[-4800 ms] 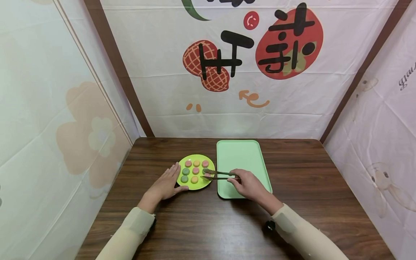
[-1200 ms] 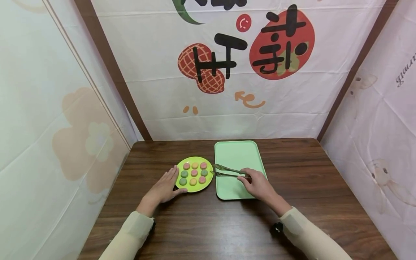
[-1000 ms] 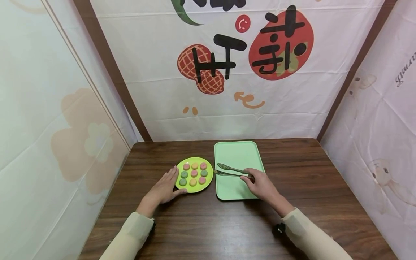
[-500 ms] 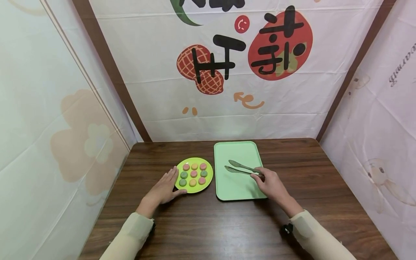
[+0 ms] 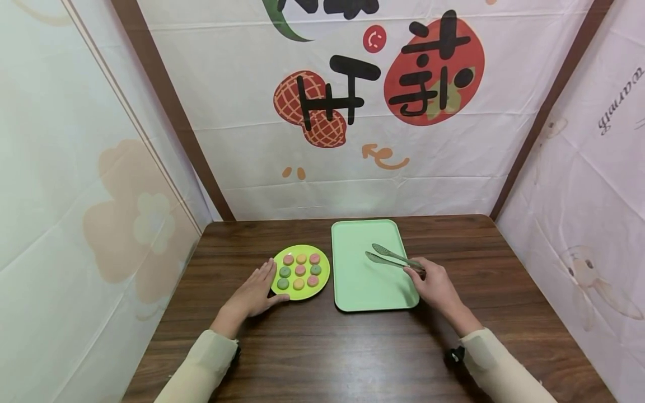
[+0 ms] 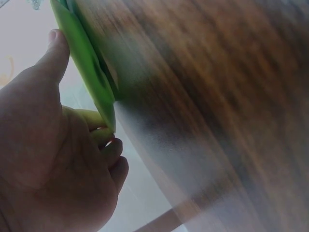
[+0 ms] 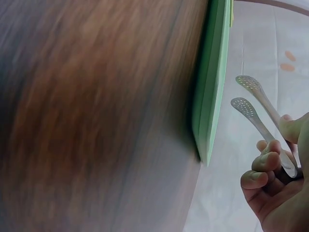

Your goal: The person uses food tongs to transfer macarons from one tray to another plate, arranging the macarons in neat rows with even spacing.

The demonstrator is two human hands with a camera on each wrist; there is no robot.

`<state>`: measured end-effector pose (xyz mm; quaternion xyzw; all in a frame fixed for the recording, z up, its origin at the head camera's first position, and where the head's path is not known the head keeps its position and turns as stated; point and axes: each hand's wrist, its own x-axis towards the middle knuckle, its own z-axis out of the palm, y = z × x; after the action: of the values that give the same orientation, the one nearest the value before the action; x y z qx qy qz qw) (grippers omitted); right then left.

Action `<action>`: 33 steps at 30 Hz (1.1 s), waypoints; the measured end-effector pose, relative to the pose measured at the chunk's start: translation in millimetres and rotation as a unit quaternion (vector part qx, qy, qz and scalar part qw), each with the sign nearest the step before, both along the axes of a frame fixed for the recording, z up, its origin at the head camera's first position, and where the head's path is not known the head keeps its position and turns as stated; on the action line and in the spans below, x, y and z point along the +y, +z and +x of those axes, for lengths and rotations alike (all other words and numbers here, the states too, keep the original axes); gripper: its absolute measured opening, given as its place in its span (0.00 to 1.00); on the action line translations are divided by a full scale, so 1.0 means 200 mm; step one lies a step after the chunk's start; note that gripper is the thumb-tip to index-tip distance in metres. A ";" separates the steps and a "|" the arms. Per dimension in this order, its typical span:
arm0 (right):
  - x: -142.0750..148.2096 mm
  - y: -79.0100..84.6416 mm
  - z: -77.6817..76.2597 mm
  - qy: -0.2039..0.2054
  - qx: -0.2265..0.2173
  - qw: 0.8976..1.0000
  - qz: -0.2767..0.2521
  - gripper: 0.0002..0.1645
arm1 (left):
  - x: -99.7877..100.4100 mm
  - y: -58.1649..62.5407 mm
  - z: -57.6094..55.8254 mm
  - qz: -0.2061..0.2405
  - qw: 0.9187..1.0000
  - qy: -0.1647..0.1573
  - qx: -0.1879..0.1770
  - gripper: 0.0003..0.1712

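My right hand (image 5: 434,281) grips metal tongs (image 5: 395,257) over the right half of the mint-green tray (image 5: 360,291). In the right wrist view the tongs' perforated tips (image 7: 245,105) stand apart with nothing between them. My left hand (image 5: 254,290) rests at the left rim of the lime-green plate (image 5: 325,280), fingers extended along it and thumb at the front edge. Several macarons, pink (image 5: 300,270), green (image 5: 285,272) and yellow (image 5: 299,284), sit in rows on the plate. In the left wrist view the plate's edge (image 6: 89,63) lies between thumb and fingers.
The plate stands just left of the tray on a dark wood table (image 5: 322,347). A white printed cloth (image 5: 242,145) rises behind the table, with similar cloth walls on the left and right.
My right hand has drawn the tongs from the plate's right side rightward over the tray, and the tips have left the macarons. The left hand has stayed at the plate.
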<state>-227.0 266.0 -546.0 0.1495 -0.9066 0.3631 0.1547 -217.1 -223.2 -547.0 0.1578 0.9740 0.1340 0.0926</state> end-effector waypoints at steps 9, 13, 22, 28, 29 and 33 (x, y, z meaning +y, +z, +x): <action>0.09 0.00 -0.01 -0.027 -0.034 0.999 0.003 0.17 | 0.01 0.00 0.00 0.006 1.000 0.000 0.002 0.63; 0.13 -0.01 -0.02 -0.035 -0.040 0.999 0.004 0.17 | 0.00 -0.01 0.00 0.002 1.000 0.004 -0.004 0.63; 0.21 -0.03 -0.03 -0.063 -0.035 0.997 0.014 0.17 | 0.01 -0.01 0.00 -0.003 1.000 0.007 -0.013 0.63; 0.25 -0.04 -0.04 -0.080 -0.026 0.996 0.015 0.19 | 0.01 0.01 -0.01 -0.003 1.000 0.005 -0.009 0.62; 0.25 -0.04 -0.04 -0.082 -0.025 0.996 0.014 0.19 | 0.01 0.01 0.00 -0.002 1.000 0.006 -0.010 0.62; 0.27 -0.04 -0.04 -0.090 -0.032 0.995 0.010 0.19 | 0.01 0.01 0.00 -0.003 1.000 0.006 -0.010 0.61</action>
<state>-234.4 320.7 -553.8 0.0574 -0.9243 0.3437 0.1556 -217.8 -221.1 -544.5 0.1505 0.9742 0.1336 0.1022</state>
